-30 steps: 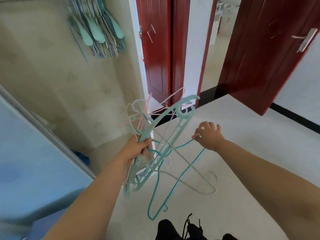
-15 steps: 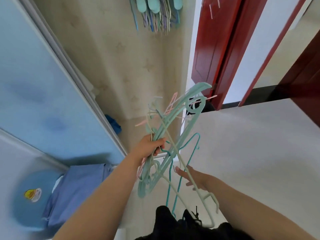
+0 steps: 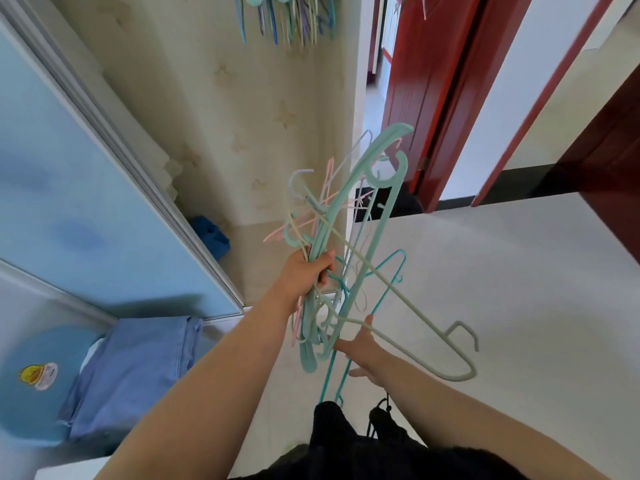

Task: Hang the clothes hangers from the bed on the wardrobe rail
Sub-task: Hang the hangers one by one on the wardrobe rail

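My left hand (image 3: 304, 273) grips a tangled bundle of hangers (image 3: 356, 209) in mint, pink, lilac and teal, held upright in front of the open wardrobe. A pale green wire hanger (image 3: 415, 311) sticks out of the bundle down to the right, and a teal wire hanger (image 3: 381, 292) dangles below. My right hand (image 3: 362, 353) is under the bundle with fingers spread and straight, touching the lower wires. Several hangers on the rail (image 3: 287, 19) hang at the top of the view; the rail itself is out of frame.
A blue sliding wardrobe door (image 3: 86, 188) stands at left, with a blue garment (image 3: 211, 233) on the wardrobe floor. Folded blue cloth (image 3: 131, 372) lies at lower left. Red doors (image 3: 426, 81) stand open at right above a pale tiled floor (image 3: 519, 278).
The view swung left and down towards the wardrobe. My right hand let go of the teal hanger and dropped below the bundle, opening flat. The left hand kept its grip.
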